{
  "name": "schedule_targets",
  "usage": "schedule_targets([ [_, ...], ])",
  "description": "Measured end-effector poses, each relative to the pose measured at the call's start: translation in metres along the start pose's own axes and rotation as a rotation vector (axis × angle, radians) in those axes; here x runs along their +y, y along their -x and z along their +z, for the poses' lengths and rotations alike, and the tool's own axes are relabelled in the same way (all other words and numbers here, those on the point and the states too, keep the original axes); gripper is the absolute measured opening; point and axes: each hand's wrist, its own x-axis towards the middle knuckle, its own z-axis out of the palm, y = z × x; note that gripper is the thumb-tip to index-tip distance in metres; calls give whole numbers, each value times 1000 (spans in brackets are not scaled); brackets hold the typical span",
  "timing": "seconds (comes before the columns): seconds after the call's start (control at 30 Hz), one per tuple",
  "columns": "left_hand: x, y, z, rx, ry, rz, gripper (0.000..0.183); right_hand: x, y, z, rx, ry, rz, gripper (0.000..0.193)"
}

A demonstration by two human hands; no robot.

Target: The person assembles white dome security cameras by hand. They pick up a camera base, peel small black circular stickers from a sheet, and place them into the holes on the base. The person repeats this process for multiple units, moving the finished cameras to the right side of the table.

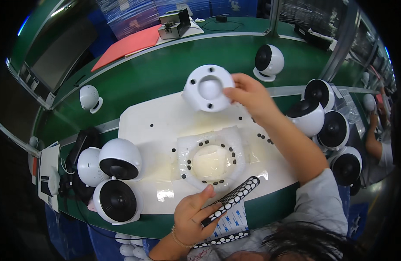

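My right hand (251,96) grips the right rim of a white round plastic base (196,96) with a recessed middle, held above the board. Several small black spots sit around its face. Near the lower edge, my left hand (191,215) holds a bent black strip sheet (233,199) with rows of round white spots and a printed backing. Between the hands lies a wrapped white foam cushion (183,150) with a round hollow. Small black round pads (189,162) are dotted around that hollow.
A white board (161,108) covers the green bench (152,65). White ball-shaped devices with black fronts cluster at the left (118,161) and right (333,129). One stands alone at the back (270,61). Farther back are a red sheet (126,45) and a metal box (174,24). Another person's arm (374,141) shows far right.
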Motion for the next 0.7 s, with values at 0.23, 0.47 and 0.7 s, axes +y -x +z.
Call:
schedule_targets([
  [0.23, 3, 0, -6, -53, 24, 8, 28, 115, -95, -12, 101, 1229, -521, 19],
  [0.47, 2, -1, -13, -142, 120, -17, 34, 105, -87, -85, 513, 1389, 281, 25],
  [0.7, -2, -2, -7, -84, 107, 71, 39, 120, -82, -118, 815, 1504, 498, 55],
])
